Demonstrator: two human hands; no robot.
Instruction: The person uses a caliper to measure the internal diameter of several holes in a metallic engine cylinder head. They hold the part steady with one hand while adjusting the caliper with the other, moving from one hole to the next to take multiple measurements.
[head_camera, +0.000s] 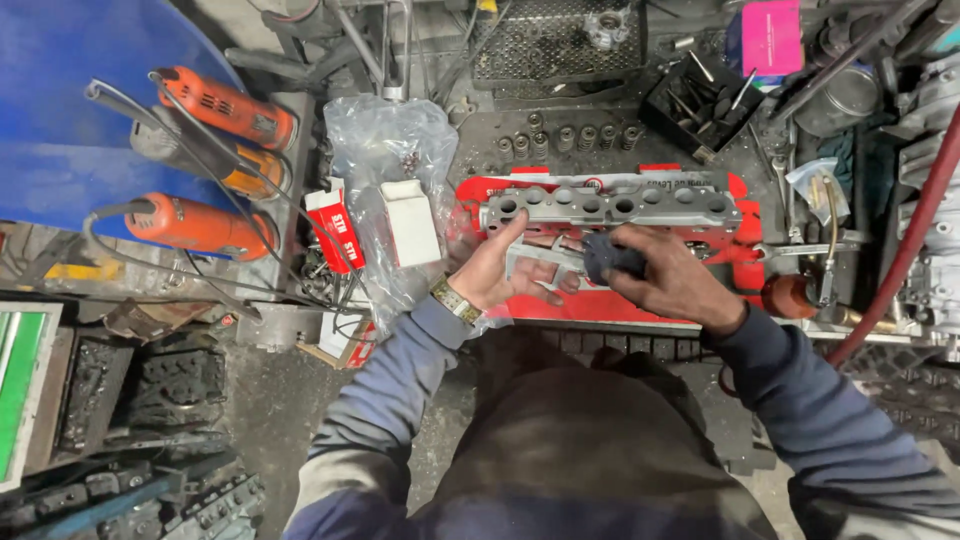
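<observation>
The person's left hand (497, 270) lies open, palm up, with fingers spread, cradling a flat grey metal part (540, 262) that rests across the palm and fingers. The right hand (672, 280) is curled around a dark wad of cloth (610, 257), pinched between thumb and fingers and pressed against the right end of the metal part. Both hands hover over the near edge of a red sheet (600, 305) spread on the bench.

Just beyond the hands, a grey cylinder head (610, 205) with a row of round openings lies lengthwise on the red sheet, close to the fingertips of the left hand but apart from them. A row of small valve springs (565, 140) stands behind it toward the far edge of the bench. A clear plastic bag (390, 160) with a white box (410, 222) sits at the left end of the bench, and orange power tools (205, 160) lie well to the left.

The cloth and right fingers hide much of the metal part, so its full shape cannot be made out; the left hand is motion-blurred
</observation>
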